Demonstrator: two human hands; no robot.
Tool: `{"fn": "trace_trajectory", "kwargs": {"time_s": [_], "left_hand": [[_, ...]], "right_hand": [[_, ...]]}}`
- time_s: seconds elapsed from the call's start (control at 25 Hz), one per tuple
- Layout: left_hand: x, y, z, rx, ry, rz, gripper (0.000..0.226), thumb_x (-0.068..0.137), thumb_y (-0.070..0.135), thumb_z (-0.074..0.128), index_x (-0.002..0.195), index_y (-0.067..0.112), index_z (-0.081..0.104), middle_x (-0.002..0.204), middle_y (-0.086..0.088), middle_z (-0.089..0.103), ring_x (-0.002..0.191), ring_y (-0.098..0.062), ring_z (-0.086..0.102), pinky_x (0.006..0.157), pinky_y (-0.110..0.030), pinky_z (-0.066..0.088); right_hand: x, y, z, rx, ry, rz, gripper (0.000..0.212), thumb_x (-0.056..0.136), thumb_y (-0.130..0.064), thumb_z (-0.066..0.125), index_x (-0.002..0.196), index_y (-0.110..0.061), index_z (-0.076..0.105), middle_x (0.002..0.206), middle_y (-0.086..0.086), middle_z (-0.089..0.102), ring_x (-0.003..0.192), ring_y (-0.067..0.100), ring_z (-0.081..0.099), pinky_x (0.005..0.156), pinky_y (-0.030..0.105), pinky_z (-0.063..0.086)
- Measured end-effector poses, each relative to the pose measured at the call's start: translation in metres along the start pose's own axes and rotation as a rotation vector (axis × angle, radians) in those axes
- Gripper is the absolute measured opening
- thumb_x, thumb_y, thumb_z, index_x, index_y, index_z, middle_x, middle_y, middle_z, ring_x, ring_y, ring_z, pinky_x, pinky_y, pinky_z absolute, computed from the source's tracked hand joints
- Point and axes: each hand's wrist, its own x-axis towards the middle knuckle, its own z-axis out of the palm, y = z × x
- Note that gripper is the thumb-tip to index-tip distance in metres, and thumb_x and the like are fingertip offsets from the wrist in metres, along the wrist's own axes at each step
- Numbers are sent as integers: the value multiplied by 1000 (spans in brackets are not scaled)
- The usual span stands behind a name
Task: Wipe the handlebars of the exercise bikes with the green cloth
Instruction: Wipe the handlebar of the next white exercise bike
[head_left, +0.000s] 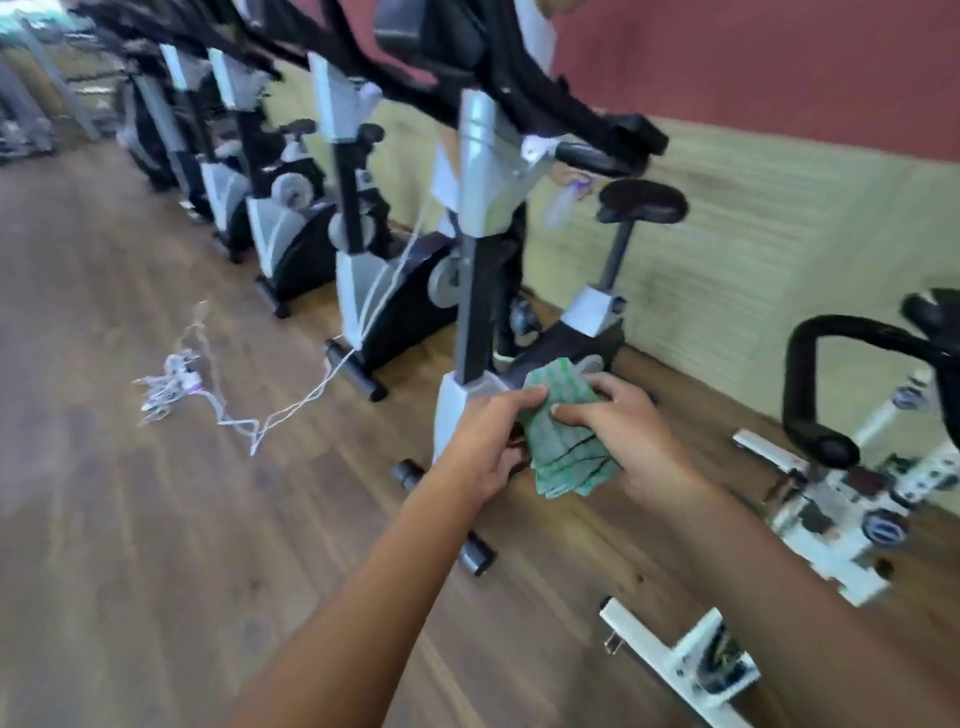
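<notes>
Presently: green cloth (563, 434), folded, gripped between left hand (485, 441) and right hand (631, 441), low before the nearest bike (475, 291), clear of its handlebars (618, 127); step judged cloth-readying; next move likely needs lifting it onto a grip.

Both arms reach forward, left hand (493, 447) and right hand (631, 441) gripping the green cloth (566, 457).

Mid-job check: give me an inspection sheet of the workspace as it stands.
Surface: wooden plank floor.
Job's things: green cloth folded, held below the black handlebars, not touching them.
Clutter: nothing seen.
Hands: left hand and right hand both grip the cloth.
Cables: white cords tangled on the floor, running to a bike base.
Surroundings: row of exercise bikes along a yellow and red wall; white bike at right.
</notes>
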Motion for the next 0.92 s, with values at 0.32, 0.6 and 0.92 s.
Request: {"fn": "trace_trajectory", "kwargs": {"time_s": [0.32, 0.6, 0.92], "left_hand": [[57, 22, 69, 138, -327, -45, 13, 90, -6, 62, 81, 2, 66, 61, -6, 68, 48, -12, 64, 50, -24, 57], [127, 22, 177, 94, -512, -145, 27, 81, 6, 66, 107, 1, 68, 83, -9, 62, 64, -14, 60, 57, -21, 49], [148, 5, 281, 172, -755, -305, 13, 94, 2, 52, 84, 5, 59, 40, 5, 44, 29, -2, 40, 32, -13, 32]], "right_hand": [[22, -18, -33, -622, 409, -260, 55, 97, -17, 55, 149, -17, 38, 145, 9, 46, 133, 27, 44, 110, 37, 34], [67, -54, -109, -604, 456, -140, 68, 99, -30, 47, 158, -19, 14, 160, 6, 27, 145, 27, 30, 116, 43, 29], [94, -51, -184, -826, 685, 193, 79, 92, -32, 61, 155, -21, 14, 147, 12, 31, 129, 38, 44, 96, 47, 42]]}}
